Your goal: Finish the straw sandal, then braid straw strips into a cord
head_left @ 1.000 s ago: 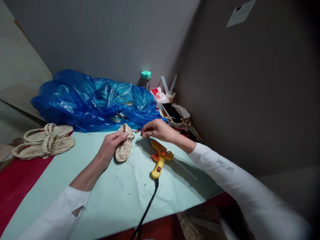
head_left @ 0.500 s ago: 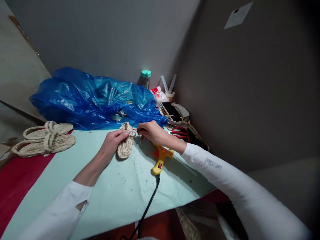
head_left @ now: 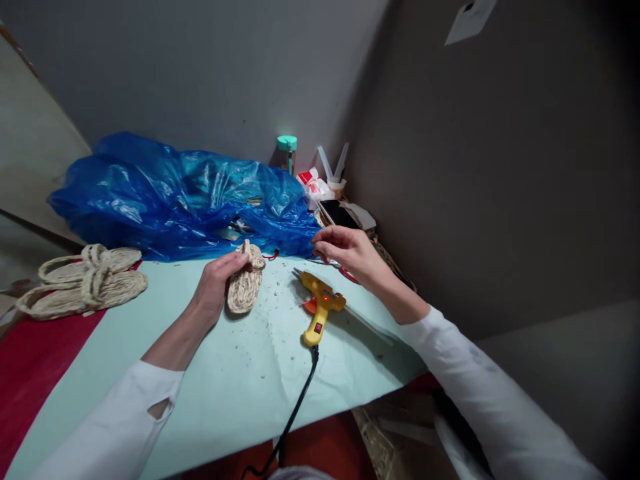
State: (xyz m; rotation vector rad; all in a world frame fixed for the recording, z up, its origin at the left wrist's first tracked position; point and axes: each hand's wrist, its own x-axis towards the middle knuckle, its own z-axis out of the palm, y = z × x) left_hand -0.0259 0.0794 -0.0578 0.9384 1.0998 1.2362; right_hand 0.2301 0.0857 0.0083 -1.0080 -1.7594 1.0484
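Note:
My left hand [head_left: 216, 283] grips a small woven straw sandal [head_left: 245, 288] that rests on the pale green sheet [head_left: 240, 373], fingers curled over its left side. My right hand [head_left: 349, 250] hovers to the right of the sandal, above the table's far right corner, its fingers curled in a loose pinch; I cannot make out anything in them. A yellow glue gun [head_left: 319, 309] with a lit red switch lies on the sheet between the hands, its nozzle pointing away from me and its black cord [head_left: 290, 420] running toward me.
A crumpled blue plastic bag [head_left: 180, 197] fills the back of the table. Two finished straw sandals [head_left: 83, 280] lie at the left on a red cloth [head_left: 25, 367]. A teal-capped bottle [head_left: 287, 152], a phone [head_left: 339, 213], packets and red-handled scissors crowd the back right corner by the wall.
My right hand has pulled away from the sandal's strap and moved right and up, past the glue gun. My left hand still holds the sandal in place.

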